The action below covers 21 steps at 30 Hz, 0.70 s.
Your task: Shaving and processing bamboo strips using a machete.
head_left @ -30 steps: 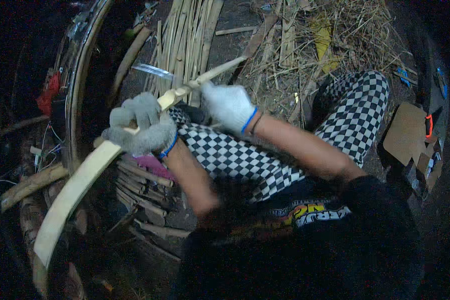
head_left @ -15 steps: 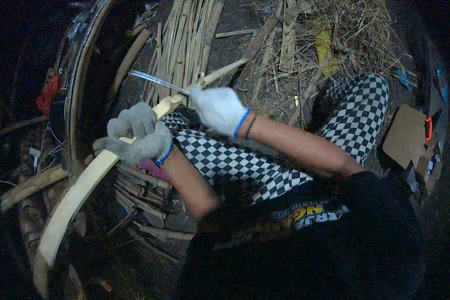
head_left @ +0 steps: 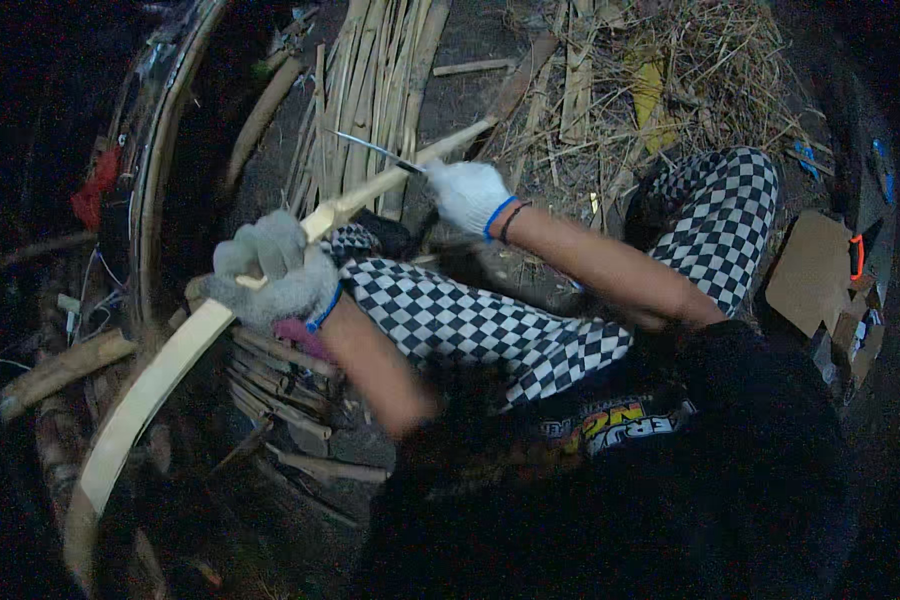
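The long pale split bamboo strip (head_left: 170, 370) runs diagonally from the lower left of the view up to the upper middle, crossing above the person's knee in black-and-white checked trousers (head_left: 470, 320). The left hand (head_left: 270, 270), in a grey knitted glove, is closed around the strip near its middle. The right hand (head_left: 467, 193), in a white knitted glove with a blue cuff, is closed on the handle of a thin-bladed metal knife (head_left: 375, 152); the blade points up and left and lies just above the strip's upper part. Whether the edge touches the strip cannot be told. The two hands stand apart along the strip, right hand higher.

The ground is bare earth, dark at the edges. A bundle of straight bamboo slats (head_left: 370, 80) lies behind the strip. Dry straw and shavings (head_left: 690, 90) are heaped at upper right. Flat brown cardboard pieces (head_left: 815, 270) lie at far right. Stacked split wood pieces (head_left: 280, 400) sit beneath the left forearm.
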Each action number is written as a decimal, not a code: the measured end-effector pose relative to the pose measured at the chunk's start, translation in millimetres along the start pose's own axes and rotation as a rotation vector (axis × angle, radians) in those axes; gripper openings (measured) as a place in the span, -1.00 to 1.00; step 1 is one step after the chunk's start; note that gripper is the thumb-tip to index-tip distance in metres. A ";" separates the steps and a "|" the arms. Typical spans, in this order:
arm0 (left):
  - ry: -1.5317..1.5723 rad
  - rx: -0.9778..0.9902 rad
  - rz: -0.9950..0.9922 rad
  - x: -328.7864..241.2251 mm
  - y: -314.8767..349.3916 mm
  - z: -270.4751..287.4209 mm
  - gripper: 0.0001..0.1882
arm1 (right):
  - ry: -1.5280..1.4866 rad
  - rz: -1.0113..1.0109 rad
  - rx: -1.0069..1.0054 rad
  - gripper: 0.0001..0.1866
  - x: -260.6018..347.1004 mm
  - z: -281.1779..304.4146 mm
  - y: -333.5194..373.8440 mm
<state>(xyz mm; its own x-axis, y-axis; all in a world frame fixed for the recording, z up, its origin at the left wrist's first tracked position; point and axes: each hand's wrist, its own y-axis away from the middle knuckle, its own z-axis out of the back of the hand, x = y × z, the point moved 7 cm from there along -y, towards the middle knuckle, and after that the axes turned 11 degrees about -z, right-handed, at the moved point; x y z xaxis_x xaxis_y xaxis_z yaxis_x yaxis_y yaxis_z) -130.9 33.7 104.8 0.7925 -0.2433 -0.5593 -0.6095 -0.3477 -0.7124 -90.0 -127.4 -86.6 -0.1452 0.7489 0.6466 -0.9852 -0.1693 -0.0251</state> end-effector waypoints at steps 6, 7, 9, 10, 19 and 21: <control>0.018 -0.017 -0.007 -8.2 0.7 -6.5 -0.48 | -0.085 0.157 -0.020 -0.71 55.1 19.8 21.7; 0.028 -0.021 -0.001 -4.5 2.5 -7.7 -0.48 | -0.070 0.119 -0.029 -0.74 26.4 15.0 18.1; 0.083 -0.073 0.054 7.1 0.8 -3.9 -0.48 | -0.043 -0.082 -0.001 -0.75 -15.4 4.1 -4.8; 0.071 -0.001 0.015 3.4 -4.0 -0.5 -0.49 | -0.008 -0.052 -0.002 -0.75 -8.1 4.4 -5.1; 0.104 0.011 0.039 3.5 -7.6 4.7 -0.48 | -0.034 -0.137 0.071 -0.73 -46.3 -25.1 -20.7; -0.170 -0.077 -0.099 -3.2 -5.1 21.8 -0.47 | 0.033 -0.056 0.046 -0.78 -22.6 -17.4 -22.5</control>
<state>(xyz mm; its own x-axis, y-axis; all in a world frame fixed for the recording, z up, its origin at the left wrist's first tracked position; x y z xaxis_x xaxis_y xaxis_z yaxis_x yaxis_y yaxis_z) -130.8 56.0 101.0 0.8293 -0.0502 -0.5565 -0.5204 -0.4321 -0.7365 -66.1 -129.3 -113.9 -0.0938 0.7785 0.6206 -0.9868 -0.1556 0.0460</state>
